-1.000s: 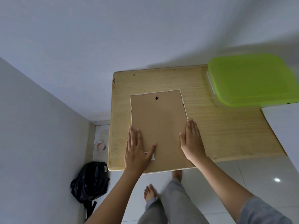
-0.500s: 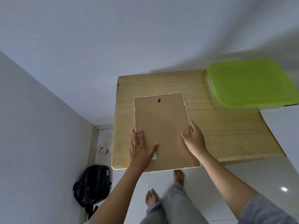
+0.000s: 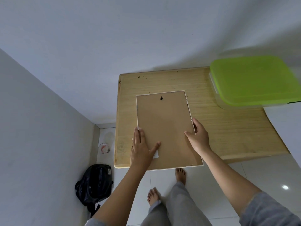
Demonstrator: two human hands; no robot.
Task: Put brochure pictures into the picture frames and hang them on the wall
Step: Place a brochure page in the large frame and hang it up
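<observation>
The frame [image 3: 164, 121] lies face down on the table [image 3: 228, 128]. Its long axis runs away from both hands, with the hanger [image 3: 161, 98] at the far end. The right hand [image 3: 199, 137] pinches the frame's right edge. The left hand [image 3: 141, 147], just as near, presses flat on the backing with straight fingers.

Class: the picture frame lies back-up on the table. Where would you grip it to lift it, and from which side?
Probably grip its near short edge, from the person's side. The picture frame lies flat, other edges hugging the table, but this edge overhangs the table's front, leaving room for fingers underneath.
</observation>
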